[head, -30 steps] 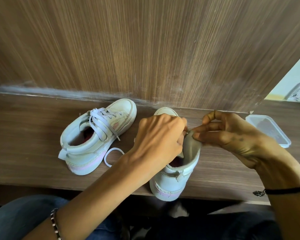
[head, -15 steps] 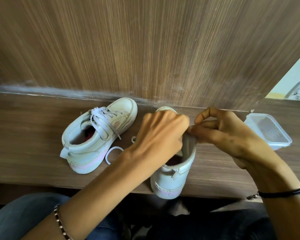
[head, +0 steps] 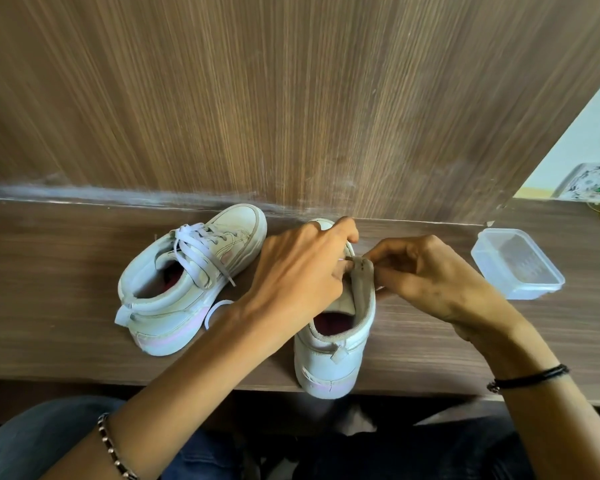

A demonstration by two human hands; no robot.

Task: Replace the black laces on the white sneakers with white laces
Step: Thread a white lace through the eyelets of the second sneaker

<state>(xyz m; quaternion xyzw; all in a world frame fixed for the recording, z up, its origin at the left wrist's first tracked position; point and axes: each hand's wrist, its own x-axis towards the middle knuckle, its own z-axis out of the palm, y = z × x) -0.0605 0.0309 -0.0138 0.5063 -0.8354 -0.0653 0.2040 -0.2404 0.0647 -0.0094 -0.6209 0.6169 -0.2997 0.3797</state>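
Note:
Two white high-top sneakers stand on a brown wooden ledge (head: 66, 271). The left sneaker (head: 184, 282) is threaded with white laces (head: 194, 254), and one loose end loops onto the ledge by its heel. The right sneaker (head: 333, 344) has its heel toward me and its front is hidden under my hands. My left hand (head: 302, 275) curls over its eyelet area and pinches something small at the flap's top. My right hand (head: 426, 275) pinches the raised grey eyelet flap (head: 362, 282). A thin white lace tip shows between my fingers. No black lace is visible.
An empty clear plastic container (head: 516, 268) sits on the ledge to the right. A tall wood-grain panel (head: 291, 98) rises directly behind the sneakers. The ledge's front edge runs just behind the right sneaker's heel, above my lap in jeans.
Both hands shifted slightly toward the right sneaker's toe while still holding the flap. The sneakers have stayed where they were.

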